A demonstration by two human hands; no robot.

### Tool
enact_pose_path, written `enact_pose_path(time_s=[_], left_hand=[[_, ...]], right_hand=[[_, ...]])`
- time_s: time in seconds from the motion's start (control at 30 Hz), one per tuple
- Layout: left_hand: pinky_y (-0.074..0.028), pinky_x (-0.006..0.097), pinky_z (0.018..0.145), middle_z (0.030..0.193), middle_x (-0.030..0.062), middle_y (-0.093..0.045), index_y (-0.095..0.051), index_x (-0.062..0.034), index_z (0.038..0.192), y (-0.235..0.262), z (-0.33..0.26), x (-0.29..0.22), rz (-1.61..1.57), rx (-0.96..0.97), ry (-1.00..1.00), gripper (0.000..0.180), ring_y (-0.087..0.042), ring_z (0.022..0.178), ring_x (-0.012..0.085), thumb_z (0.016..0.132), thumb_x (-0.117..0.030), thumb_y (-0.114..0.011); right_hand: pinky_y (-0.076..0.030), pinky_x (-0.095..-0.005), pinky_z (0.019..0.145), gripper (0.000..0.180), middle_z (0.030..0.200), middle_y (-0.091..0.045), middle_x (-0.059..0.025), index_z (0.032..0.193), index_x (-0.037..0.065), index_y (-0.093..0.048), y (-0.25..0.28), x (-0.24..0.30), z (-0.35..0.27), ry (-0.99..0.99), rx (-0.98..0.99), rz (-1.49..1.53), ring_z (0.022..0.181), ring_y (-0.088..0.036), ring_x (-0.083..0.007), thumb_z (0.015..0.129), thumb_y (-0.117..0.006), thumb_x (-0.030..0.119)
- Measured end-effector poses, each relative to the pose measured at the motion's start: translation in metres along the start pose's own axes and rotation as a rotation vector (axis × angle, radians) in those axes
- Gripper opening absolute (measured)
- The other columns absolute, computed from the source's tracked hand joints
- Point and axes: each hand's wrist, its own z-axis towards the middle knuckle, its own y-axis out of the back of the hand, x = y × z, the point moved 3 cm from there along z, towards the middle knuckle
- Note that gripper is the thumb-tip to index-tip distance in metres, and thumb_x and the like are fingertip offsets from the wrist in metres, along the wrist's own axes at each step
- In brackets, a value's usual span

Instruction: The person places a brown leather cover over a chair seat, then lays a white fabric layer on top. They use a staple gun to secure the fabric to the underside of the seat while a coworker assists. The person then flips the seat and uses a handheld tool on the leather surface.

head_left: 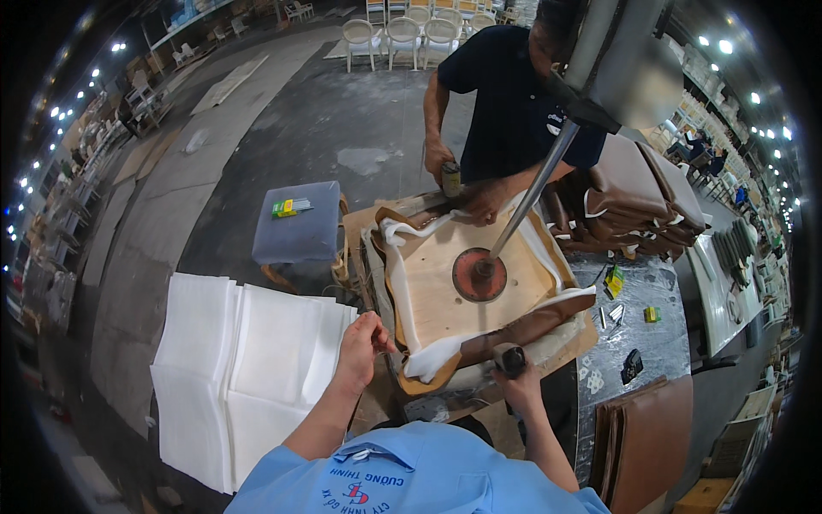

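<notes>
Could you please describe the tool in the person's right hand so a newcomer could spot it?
Start at the wooden seat base clamped under the metal pole. At its near edge, the right hand grips a dark stapler, unlike the co-worker's yellowish tool opposite.

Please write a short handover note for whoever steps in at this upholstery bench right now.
Left hand: pinching the brown cover edge at the seat's near-left corner.
Right hand: gripping a dark staple gun at the near edge.
Seat board: underside up, clamped by a round press pad; white foam and brown cover folded over its edges.
A co-worker's hands work the far edge.
Done: cover wrapped along the right side.
Left: near-left corner looks unfastened.
Foam sheets stacked on the left.
</notes>
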Motion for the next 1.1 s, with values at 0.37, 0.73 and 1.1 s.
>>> enact_pose_path(time_s=[0.37, 0.73, 1.1], left_hand=[[-0.047, 0.03, 0.057, 0.068, -0.0035, -0.051, -0.061, -0.0113, 0.086, 0.022, 0.022, 0.077, 0.327, -0.126, 0.223, 0.042, -0.048, 0.059, 0.0102, 0.117, -0.04, -0.057], [-0.045, 0.03, 0.056, 0.067, -0.0036, -0.05, -0.063, -0.009, 0.085, 0.02, 0.023, 0.082, 0.399, -0.134, 0.209, 0.043, -0.048, 0.059, 0.0101, 0.116, -0.039, -0.058], [-0.045, 0.031, 0.054, 0.066, -0.003, -0.051, -0.064, -0.0083, 0.086, 0.019, 0.021, 0.085, 0.427, -0.138, 0.204, 0.043, -0.049, 0.056, 0.0107, 0.116, -0.039, -0.06]], right_hand=[[-0.055, -0.0454, 0.109, 0.07, 0.135, -0.073, -0.021, 0.147, 0.007, -0.062, 0.0, 0.006, -0.003, 0.039, -0.024, -0.068, 0.13, -0.069, -0.0397, 0.081, -0.088, 0.01], [-0.055, -0.0465, 0.11, 0.07, 0.136, -0.072, -0.0196, 0.147, 0.008, -0.062, 0.001, -0.003, 0.0, 0.091, -0.044, -0.093, 0.131, -0.068, -0.0398, 0.082, -0.087, 0.011], [-0.055, -0.0454, 0.108, 0.067, 0.136, -0.072, -0.0202, 0.145, 0.006, -0.064, 0.003, 0.006, -0.002, 0.065, -0.06, -0.102, 0.13, -0.069, -0.0392, 0.082, -0.087, 0.01]])
